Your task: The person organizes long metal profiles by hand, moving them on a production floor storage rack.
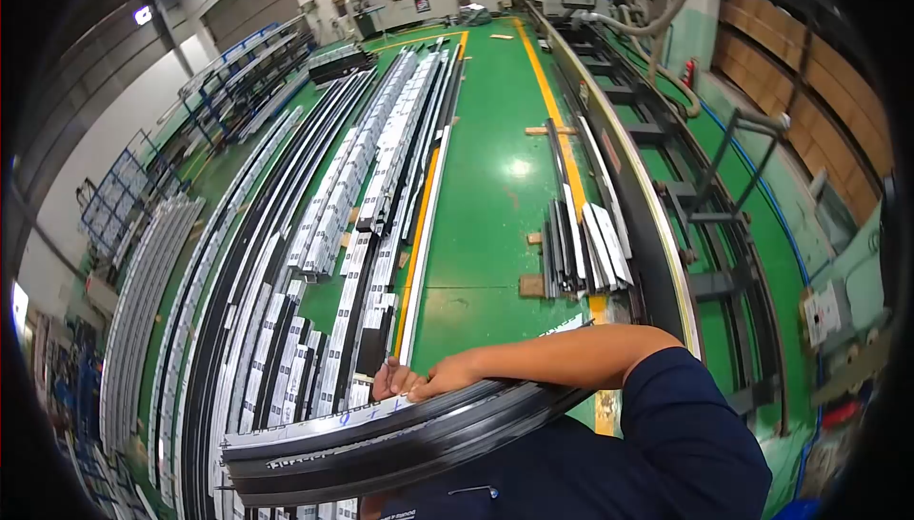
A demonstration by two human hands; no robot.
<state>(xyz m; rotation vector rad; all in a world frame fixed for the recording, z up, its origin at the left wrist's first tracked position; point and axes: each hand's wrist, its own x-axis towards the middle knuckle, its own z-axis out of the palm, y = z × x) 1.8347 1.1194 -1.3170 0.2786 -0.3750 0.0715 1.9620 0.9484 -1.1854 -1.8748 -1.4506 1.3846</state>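
A long dark profile bar (381, 458) with a white film strip lies across the front of my body, bent in appearance by the lens. Blue handwritten marks show on its film. My right hand (447, 377) rests on the bar's far edge, fingers curled over it. Just beside it, my left hand (385, 380) shows only a few curled fingers at that same edge; the left arm is mostly hidden behind the bar. Beyond the hands lie rows of film-wrapped profiles (328, 206) on the floor.
Short profiles (602, 244) lie on wooden blocks (531, 286) to the right. A long machine rail (657, 206) runs along that side. Loaded racks (233, 87) stand at the left; machines (400, 1) are at the back. Yellow lines mark the green floor (481, 177).
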